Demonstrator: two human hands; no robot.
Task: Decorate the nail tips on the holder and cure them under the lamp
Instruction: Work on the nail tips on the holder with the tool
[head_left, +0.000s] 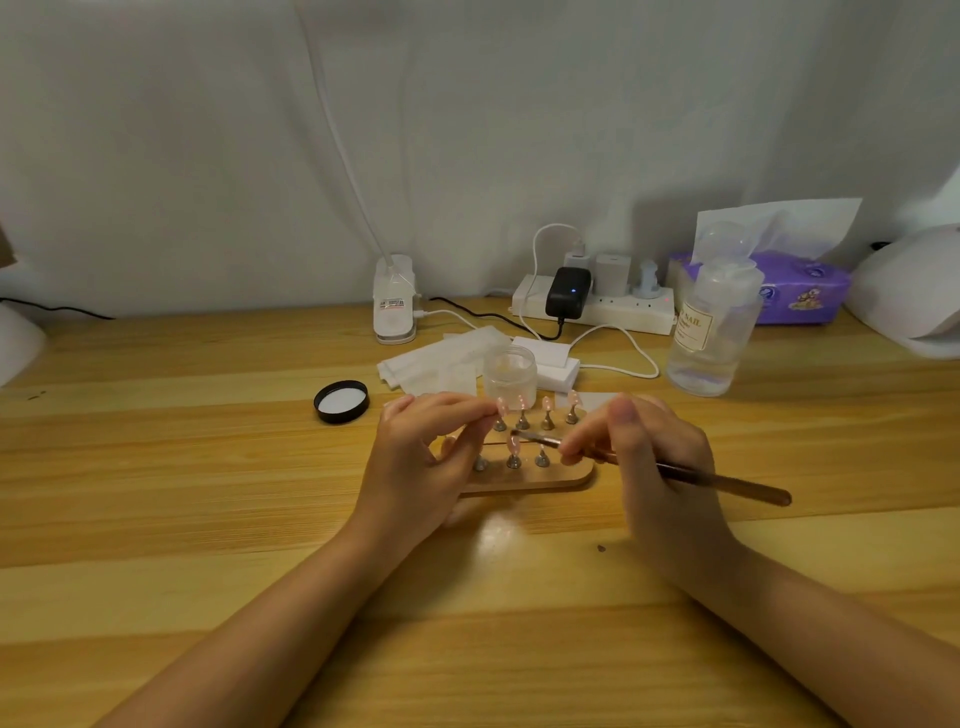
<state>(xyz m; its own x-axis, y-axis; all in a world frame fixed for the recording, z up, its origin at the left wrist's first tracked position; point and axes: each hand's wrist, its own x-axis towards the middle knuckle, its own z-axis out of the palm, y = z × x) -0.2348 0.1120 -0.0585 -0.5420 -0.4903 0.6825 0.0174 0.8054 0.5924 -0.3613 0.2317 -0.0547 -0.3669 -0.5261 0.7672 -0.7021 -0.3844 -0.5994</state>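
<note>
A wooden holder lies on the table with two rows of small metal stands. Pink nail tips sit on the back-row stands, and one more nail tip is on the front row. My left hand reaches over the holder's left end and pinches the leftmost back-row nail tip. My right hand grips a thin brown brush; its bristle end hovers over the front-row tip. The white curing lamp stands at the far right edge.
An open clear jar stands just behind the holder, its black lid lying to the left. White wipes, a power strip with cables, a clear liquid bottle, a purple tissue pack and a desk-lamp base fill the back.
</note>
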